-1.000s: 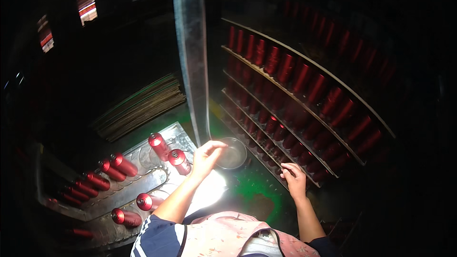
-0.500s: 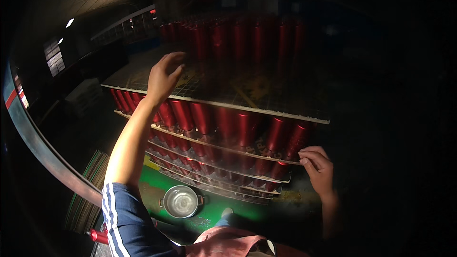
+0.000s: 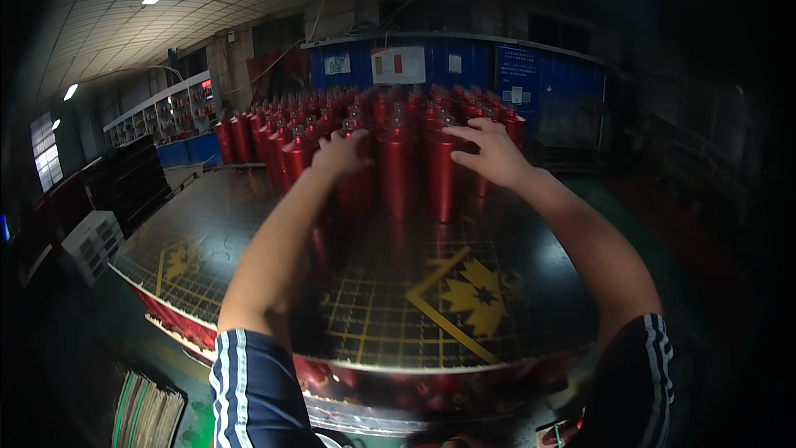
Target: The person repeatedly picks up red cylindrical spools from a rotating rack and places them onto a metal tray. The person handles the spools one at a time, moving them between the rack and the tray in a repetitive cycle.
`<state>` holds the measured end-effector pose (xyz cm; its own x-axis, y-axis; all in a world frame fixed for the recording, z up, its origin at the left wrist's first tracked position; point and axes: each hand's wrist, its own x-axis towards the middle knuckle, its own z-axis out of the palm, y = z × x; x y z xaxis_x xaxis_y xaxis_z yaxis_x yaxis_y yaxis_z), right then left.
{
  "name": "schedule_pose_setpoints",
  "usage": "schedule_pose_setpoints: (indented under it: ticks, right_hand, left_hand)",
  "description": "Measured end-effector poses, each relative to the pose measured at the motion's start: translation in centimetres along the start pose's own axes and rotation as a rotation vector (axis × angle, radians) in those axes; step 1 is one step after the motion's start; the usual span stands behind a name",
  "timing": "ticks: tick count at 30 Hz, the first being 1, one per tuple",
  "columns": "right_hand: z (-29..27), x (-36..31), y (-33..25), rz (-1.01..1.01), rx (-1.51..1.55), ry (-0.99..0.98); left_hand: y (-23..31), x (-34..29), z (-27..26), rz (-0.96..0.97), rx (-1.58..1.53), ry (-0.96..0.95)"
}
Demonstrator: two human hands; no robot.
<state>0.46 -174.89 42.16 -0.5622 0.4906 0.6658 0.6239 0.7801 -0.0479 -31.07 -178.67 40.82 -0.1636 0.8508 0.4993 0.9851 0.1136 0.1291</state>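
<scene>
Many red metal cylinders [image 3: 397,174] with narrow necks stand upright in rows on a dark board [image 3: 539,282]. Slightly blurred, my left hand [image 3: 342,155] is at a front cylinder [image 3: 355,187], fingers bent but not visibly closed round it. My right hand [image 3: 493,153] reaches to the upper right side of another front cylinder [image 3: 441,182], its fingers stretched and thumb apart. Whether either hand touches its cylinder I cannot tell. Between the two hands stands one more cylinder.
Red cylinders [image 3: 191,325] fill a layer under the board's near edge. At lower left lies a stack of thin sheets [image 3: 148,411]; a white crate [image 3: 93,245] is further left. A blue partition [image 3: 464,75] with posted papers rises behind, and shelving [image 3: 166,116] stands far left.
The view has lifted from the stacked layers to the board's top. My right hand has left the lower board's right edge and come up to the cylinders; my left hand has reached forward to them.
</scene>
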Motion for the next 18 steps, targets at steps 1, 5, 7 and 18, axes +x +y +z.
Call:
schedule_pose_setpoints:
  ticks: [1,5,7,18]
  right_hand:
    - [1.7,2.1,0.6,0.06,0.001,-0.035]
    - [5.2,6.0,0.3,0.175,0.08,-0.175]
    - [5.9,5.8,1.2,0.156,0.07,-0.132]
    - [2.5,-7.8,-0.3,-0.029,0.222,0.545]
  left_hand:
    - [0.2,-0.7,0.5,0.012,-0.049,0.003]
    - [0.7,-1.8,0.5,-0.025,-0.164,0.163]
    - [0.9,-1.4,0.9,-0.019,-0.19,0.204]
    - [2.0,-11.8,0.0,0.135,-0.242,0.617]
